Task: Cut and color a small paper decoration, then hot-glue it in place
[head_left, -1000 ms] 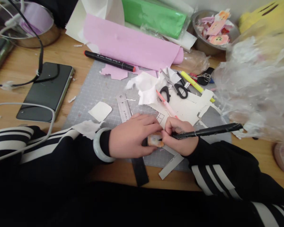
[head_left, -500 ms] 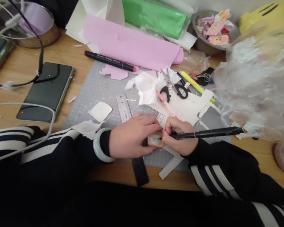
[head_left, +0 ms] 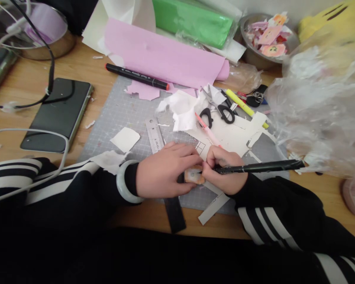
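A small pale piece with orange edges and a faint mark on its face [head_left: 194,176] sits between the two hands, low over the near part of a grey gridded cutting mat [head_left: 102,130]. The fingers of the left hand [head_left: 169,169] are clamped on it, thumb on the near edge, the others along the far edge. The fingers of the right hand [head_left: 225,169] are closed together on a slim black pen [head_left: 262,166], its tip at the piece's face; whether it touches, I cannot tell. Just beyond the left hand lies a silver metal ruler [head_left: 154,134], and near the right hand a pale peach marker with a coral tip [head_left: 208,131] rests on cut white paper. Farther out are black-handled scissors [head_left: 225,113], a bright yellow pen [head_left: 245,104] and a black marker with orange-red ends [head_left: 136,76], which lies against a folded lilac sheet [head_left: 165,55]. Left of the mat, a dark rectangular phone [head_left: 56,118] lies on the wooden table [head_left: 88,71]; to the far right, a crumpled clear plastic bag [head_left: 319,114] spreads below a metal bowl of coloured cut-outs [head_left: 260,59].
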{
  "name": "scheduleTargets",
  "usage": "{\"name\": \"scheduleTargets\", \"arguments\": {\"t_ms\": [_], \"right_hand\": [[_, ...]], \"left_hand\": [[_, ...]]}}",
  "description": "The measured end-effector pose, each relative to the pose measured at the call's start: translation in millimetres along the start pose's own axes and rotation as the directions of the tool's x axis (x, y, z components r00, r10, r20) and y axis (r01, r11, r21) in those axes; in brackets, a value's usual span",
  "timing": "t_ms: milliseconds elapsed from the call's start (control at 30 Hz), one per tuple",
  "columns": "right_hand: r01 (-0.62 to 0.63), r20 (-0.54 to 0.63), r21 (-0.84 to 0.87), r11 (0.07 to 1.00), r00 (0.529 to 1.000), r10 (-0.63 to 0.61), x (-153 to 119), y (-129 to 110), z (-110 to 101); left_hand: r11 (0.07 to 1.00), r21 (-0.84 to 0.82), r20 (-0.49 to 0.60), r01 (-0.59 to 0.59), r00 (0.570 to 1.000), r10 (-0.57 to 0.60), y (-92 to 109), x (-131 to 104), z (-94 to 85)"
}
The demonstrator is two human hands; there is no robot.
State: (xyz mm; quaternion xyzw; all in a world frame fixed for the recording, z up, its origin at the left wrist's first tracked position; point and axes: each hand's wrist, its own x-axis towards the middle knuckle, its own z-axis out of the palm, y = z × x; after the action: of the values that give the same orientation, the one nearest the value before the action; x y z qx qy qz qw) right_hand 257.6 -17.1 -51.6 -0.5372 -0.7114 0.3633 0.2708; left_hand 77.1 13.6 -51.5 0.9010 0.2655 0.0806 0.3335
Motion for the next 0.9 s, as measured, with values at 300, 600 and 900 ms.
{"name": "scheduleTargets", "arguments": {"t_ms": [300, 600, 900], "right_hand": [[0.027, 0.009, 0.010, 1.000, 1.000, -0.027, 0.1, -0.7, -0.1], [0.012, 0.040, 0.012, 1.000, 0.999, -0.013, -0.5, 0.1, -1.1], [0.041, 0.034, 0.025, 0.999, 0.999, -0.042, 0.2, 0.7, -0.6]], "left_hand": [[1.000, 0.007, -0.006, -0.001, 1.000, 0.001, 0.5, -0.3, -0.9], [1.000, -0.006, -0.004, -0.004, 1.000, 0.004, 0.2, 0.2, 0.4], [1.000, -0.004, -0.009, -0.004, 1.000, 0.004, 0.3, 0.1, -0.2]]}}
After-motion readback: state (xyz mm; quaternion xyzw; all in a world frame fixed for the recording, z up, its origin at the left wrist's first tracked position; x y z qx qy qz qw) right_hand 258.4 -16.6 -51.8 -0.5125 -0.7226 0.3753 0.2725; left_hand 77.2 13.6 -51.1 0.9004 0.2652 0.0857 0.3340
